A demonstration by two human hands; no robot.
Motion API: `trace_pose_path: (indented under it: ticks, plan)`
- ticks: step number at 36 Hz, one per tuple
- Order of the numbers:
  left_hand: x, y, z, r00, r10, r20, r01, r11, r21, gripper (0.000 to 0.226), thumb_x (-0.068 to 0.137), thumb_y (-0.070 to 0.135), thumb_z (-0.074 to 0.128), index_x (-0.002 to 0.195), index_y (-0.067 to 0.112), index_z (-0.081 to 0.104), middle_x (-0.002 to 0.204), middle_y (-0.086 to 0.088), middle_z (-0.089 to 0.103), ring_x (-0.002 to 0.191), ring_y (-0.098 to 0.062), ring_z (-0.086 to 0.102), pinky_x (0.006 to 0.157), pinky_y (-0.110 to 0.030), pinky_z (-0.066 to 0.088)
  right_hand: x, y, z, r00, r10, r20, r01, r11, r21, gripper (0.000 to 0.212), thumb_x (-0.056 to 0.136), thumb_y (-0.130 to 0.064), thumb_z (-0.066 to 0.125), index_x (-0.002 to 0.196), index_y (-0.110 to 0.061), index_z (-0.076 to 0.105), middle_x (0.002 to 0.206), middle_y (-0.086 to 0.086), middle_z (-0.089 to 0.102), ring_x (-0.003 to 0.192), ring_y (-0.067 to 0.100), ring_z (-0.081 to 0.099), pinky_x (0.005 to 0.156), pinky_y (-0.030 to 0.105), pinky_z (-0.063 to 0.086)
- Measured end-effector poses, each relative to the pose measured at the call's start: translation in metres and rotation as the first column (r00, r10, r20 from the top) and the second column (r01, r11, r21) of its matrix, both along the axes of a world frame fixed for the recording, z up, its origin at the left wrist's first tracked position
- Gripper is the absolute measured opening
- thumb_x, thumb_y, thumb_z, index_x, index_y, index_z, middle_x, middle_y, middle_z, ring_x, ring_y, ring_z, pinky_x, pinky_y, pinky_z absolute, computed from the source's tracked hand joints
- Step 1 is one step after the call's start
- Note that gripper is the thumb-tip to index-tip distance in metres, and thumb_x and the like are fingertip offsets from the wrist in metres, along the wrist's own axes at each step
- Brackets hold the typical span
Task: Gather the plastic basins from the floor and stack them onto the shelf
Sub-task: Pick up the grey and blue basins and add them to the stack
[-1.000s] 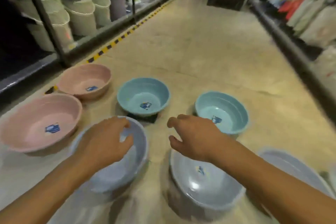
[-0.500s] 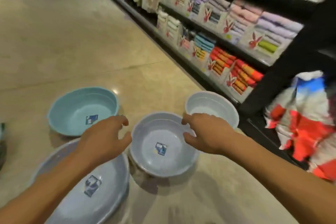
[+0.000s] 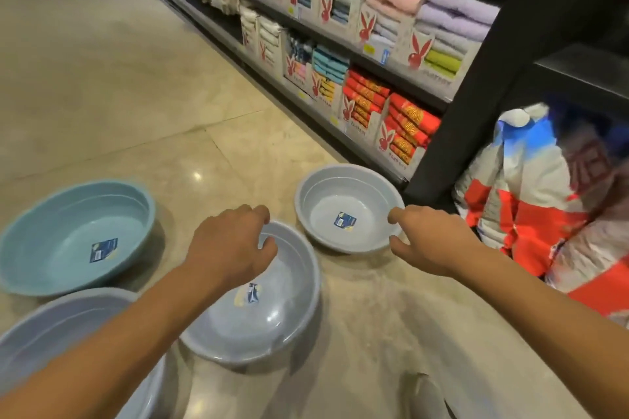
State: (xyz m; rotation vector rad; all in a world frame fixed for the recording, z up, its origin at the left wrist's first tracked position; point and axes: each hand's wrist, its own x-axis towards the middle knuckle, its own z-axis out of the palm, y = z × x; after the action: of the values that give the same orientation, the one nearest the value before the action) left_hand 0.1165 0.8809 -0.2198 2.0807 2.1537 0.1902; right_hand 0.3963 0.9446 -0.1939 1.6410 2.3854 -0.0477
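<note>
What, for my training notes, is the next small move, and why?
Probably close the right hand on the small grey basin at its rim: thumb and forefinger bracket it, not yet pinched, while the left hand hovers over the neighbouring basin.

Head-worn wide-angle view, facing forward and down, left hand (image 3: 235, 245) and right hand (image 3: 432, 241) close at centre frame, shelving (image 3: 340, 54) upper right.

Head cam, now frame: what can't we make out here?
- Big basin, head view: cut by the left and bottom edges, partly hidden by the left arm.
- Labels in the basins: too small and blurred to read.
- Left hand over the middle basin: its fingers hide the rim, so contact is unclear.
- Right hand at the small basin: pinching or just touching, unclear.
- Bag: blurred, cut by the right edge.
</note>
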Motion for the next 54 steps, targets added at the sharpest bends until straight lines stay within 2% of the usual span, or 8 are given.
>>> trace_pose_path:
  ticks: [9, 15, 19, 23, 29, 36, 45, 54]
  plan:
    - [0.058, 0.098, -0.048, 0.993, 0.118, 0.014, -0.117, 0.991, -0.071, 0.043, 0.094, 0.042, 0.048, 0.133, 0.024, 0.049, 0.123, 0.0, 0.063, 0.111, -0.023, 0.06, 0.084, -0.036, 0.049, 0.062, 0.109, -0.067, 0.994, -0.049, -0.101, 0.05, 0.999, 0.01, 0.033, 0.098, -0.046, 0.045, 0.123, -0.026, 0.053, 0.103, -0.002, 0.061, 0.086, 0.021, 0.062, 0.071, 0.037, 0.054]
    - [0.079, 0.161, -0.101, 0.983, 0.185, -0.006, -0.184, 0.976, -0.113, 0.046, 0.093, 0.044, 0.049, 0.135, 0.026, 0.047, 0.118, 0.002, 0.064, 0.104, -0.022, 0.062, 0.075, -0.033, 0.047, 0.097, 0.179, -0.125, 0.982, -0.099, -0.158, 0.097, 0.995, -0.018, 0.035, 0.097, -0.051, 0.047, 0.124, -0.028, 0.05, 0.096, -0.005, 0.06, 0.079, 0.015, 0.062, 0.07, 0.037, 0.059]
    - [0.082, 0.2, -0.138, 0.969, 0.246, 0.014, -0.242, 0.963, -0.119, 0.053, 0.091, 0.047, 0.05, 0.14, 0.026, 0.042, 0.119, -0.003, 0.066, 0.104, -0.026, 0.063, 0.078, -0.036, 0.049, 0.109, 0.216, -0.163, 0.97, -0.142, -0.2, 0.132, 0.989, -0.06, 0.036, 0.099, -0.049, 0.048, 0.126, -0.026, 0.046, 0.097, -0.004, 0.057, 0.075, 0.014, 0.055, 0.054, 0.026, 0.043]
    - [0.08, 0.225, -0.175, 0.949, 0.308, -0.061, -0.314, 0.937, -0.151, 0.066, 0.09, 0.053, 0.048, 0.148, 0.028, 0.03, 0.121, -0.008, 0.063, 0.111, -0.031, 0.058, 0.09, -0.043, 0.045, 0.11, 0.248, -0.208, 0.926, -0.208, -0.314, 0.17, 0.975, -0.146, 0.039, 0.096, -0.049, 0.053, 0.127, -0.027, 0.043, 0.103, -0.001, 0.065, 0.08, 0.019, 0.066, 0.067, 0.038, 0.059]
    - [0.072, 0.246, -0.211, 0.898, 0.425, -0.114, -0.44, 0.859, -0.26, 0.065, 0.092, 0.053, 0.044, 0.149, 0.031, 0.023, 0.12, -0.009, 0.066, 0.112, -0.033, 0.059, 0.096, -0.046, 0.039, 0.113, 0.27, -0.255, 0.843, -0.294, -0.45, 0.18, 0.943, -0.278, 0.051, 0.096, -0.043, 0.061, 0.138, -0.03, 0.036, 0.108, -0.007, 0.067, 0.078, 0.011, 0.069, 0.058, 0.026, 0.058]
    - [0.065, 0.246, -0.232, 0.886, 0.458, 0.07, -0.431, 0.87, -0.239, 0.067, 0.087, 0.031, 0.058, 0.148, 0.028, 0.029, 0.111, -0.006, 0.067, 0.102, -0.034, 0.061, 0.092, -0.046, 0.044, 0.114, 0.266, -0.275, 0.739, -0.327, -0.588, 0.227, 0.944, -0.24, 0.067, 0.09, -0.04, 0.069, 0.144, -0.039, 0.029, 0.114, -0.007, 0.063, 0.095, 0.015, 0.067, 0.078, 0.045, 0.063]
    - [0.04, 0.212, -0.193, 0.761, 0.407, 0.506, -0.419, 0.903, -0.095, 0.08, 0.069, 0.037, 0.072, 0.144, 0.031, 0.045, 0.096, 0.004, 0.067, 0.085, -0.017, 0.066, 0.075, -0.034, 0.054, 0.103, 0.255, -0.224, 0.686, -0.231, -0.69, 0.151, 0.973, -0.175, 0.067, 0.088, -0.035, 0.071, 0.145, -0.037, 0.036, 0.112, -0.011, 0.062, 0.094, 0.009, 0.063, 0.071, 0.026, 0.05]
    - [-0.014, 0.144, -0.103, 0.737, 0.345, 0.581, -0.491, 0.865, 0.108, 0.062, 0.079, 0.023, 0.076, 0.134, 0.035, 0.052, 0.092, 0.011, 0.065, 0.08, -0.009, 0.066, 0.071, -0.023, 0.052, 0.045, 0.219, -0.125, 0.674, 0.001, -0.739, 0.071, 0.995, 0.066, 0.06, 0.091, -0.035, 0.067, 0.145, -0.022, 0.045, 0.095, -0.01, 0.061, 0.08, 0.011, 0.057, 0.073, 0.033, 0.046]
